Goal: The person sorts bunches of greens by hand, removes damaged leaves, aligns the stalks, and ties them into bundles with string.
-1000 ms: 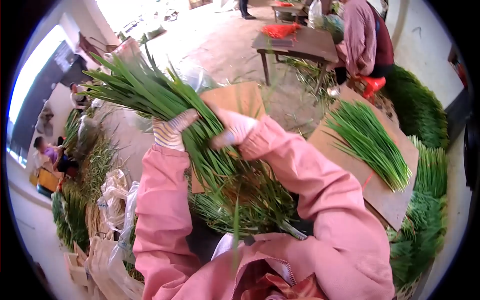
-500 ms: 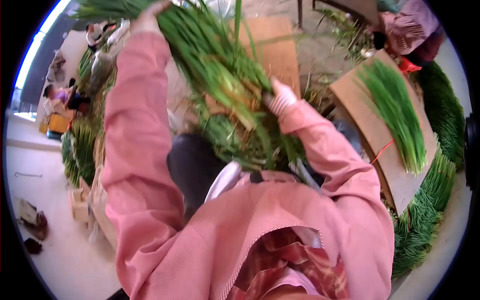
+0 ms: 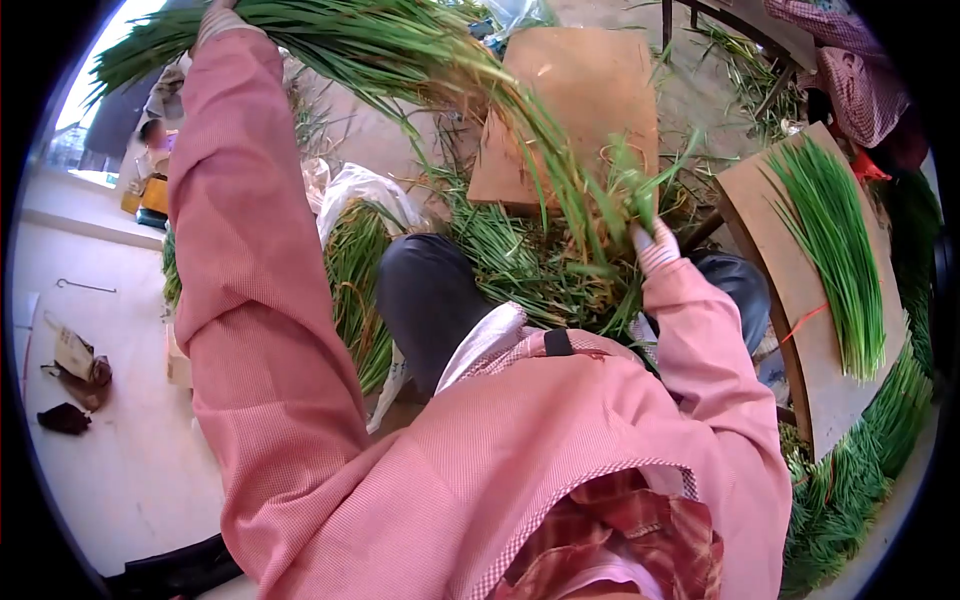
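Note:
A long bundle of green leafy stalks [image 3: 380, 45] stretches from the upper left toward the middle. My left hand [image 3: 222, 20], gloved and cut off by the top of the view, is closed round its leafy end. My right hand [image 3: 655, 243], in a striped glove, is closed on some loose leaves [image 3: 632, 190] by the bundle's trailing lower end. Beneath and between my arms lies a heap of loose leaves and brown stalks [image 3: 540, 275]. A cardboard sheet [image 3: 580, 100] is behind the heap.
On the right, a board [image 3: 760, 215] bears a neat bundle of green stalks [image 3: 835, 260] and a red tie. More green bundles [image 3: 860, 480] lie beyond it. A white plastic bag [image 3: 365, 195] is left of the heap. Another person's checked sleeve [image 3: 860, 90] shows at upper right.
My left hand has moved up and left with the bundle's leafy end. My right hand has moved right and down, away from my left hand, and now holds loose leaves. The view has tilted downward.

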The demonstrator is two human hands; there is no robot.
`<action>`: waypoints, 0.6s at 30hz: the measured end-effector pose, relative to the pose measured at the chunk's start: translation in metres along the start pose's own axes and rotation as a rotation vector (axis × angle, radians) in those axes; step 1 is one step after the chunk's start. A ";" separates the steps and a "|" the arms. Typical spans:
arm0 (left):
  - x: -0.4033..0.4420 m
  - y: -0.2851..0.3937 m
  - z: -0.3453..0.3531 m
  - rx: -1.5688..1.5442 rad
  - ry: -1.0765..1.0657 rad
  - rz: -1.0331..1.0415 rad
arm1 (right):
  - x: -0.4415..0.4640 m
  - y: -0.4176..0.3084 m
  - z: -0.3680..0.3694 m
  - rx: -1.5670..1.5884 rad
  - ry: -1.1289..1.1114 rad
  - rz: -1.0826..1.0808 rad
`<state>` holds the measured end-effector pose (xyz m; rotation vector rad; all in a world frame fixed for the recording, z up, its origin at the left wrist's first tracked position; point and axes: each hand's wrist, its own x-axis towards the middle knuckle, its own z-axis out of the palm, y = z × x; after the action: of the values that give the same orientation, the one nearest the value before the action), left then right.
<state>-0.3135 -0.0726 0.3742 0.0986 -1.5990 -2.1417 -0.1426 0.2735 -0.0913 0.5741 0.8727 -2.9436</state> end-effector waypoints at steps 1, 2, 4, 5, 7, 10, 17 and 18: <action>-0.001 0.007 -0.002 -0.012 0.009 0.014 | 0.007 -0.008 -0.005 -0.322 -0.108 -0.174; -0.003 0.012 -0.004 -0.026 0.016 0.023 | 0.024 -0.012 -0.011 -0.576 -0.155 -0.292; 0.001 0.021 -0.005 -0.057 0.032 0.032 | -0.040 -0.057 0.093 -0.360 -0.035 -0.110; -0.002 0.022 -0.007 -0.069 0.039 0.032 | -0.043 -0.062 0.118 -0.319 -0.141 -0.105; -0.009 0.019 -0.005 -0.110 0.041 0.017 | -0.049 -0.072 0.158 -0.390 -0.286 -0.117; -0.029 0.005 0.000 -0.175 0.029 -0.018 | -0.031 -0.051 0.197 -0.572 -0.618 -0.412; -0.083 -0.049 0.020 -0.322 -0.204 -0.106 | -0.015 -0.035 0.226 0.338 -0.227 -0.088; -0.086 -0.055 0.021 -0.282 -0.211 -0.067 | 0.010 -0.018 0.204 0.329 -0.207 -0.074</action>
<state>-0.2613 -0.0077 0.3114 -0.1722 -1.3996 -2.4757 -0.2234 0.1813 0.0733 0.2385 0.4013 -3.1612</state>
